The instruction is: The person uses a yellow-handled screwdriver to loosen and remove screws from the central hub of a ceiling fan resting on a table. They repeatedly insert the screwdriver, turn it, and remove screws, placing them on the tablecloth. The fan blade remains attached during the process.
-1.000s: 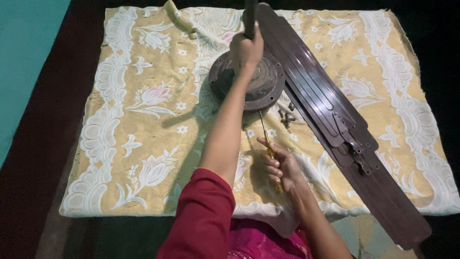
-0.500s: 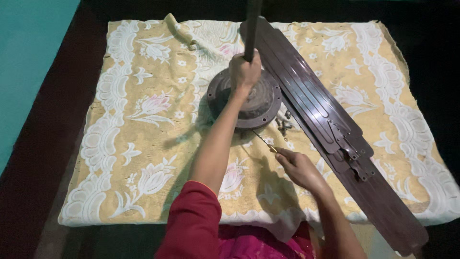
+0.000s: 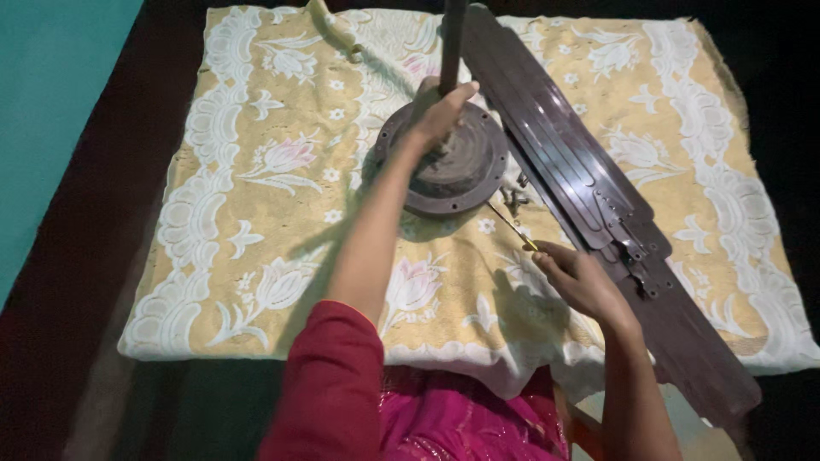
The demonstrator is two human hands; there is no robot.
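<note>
The left hand wraps its grip around the downrod atop the ceiling fan motor. The right hand pinches a thin screwdriver, shaft slanting up-left toward the motor's rim, just ahead. Stacked fan blades lie right of that grip; the tip is hard to make out.

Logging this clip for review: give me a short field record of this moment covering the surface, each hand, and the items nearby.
surface: table under a yellow cloth with white floral embroidery
left hand: gripping the dark upright rod of the round brown metal fan motor housing
right hand: holding a thin screwdriver with a yellow handle, tip aimed at the housing rim
beside housing: stacked long brown fan blades lying diagonally
small parts: loose metal pieces, too small to identify
</note>
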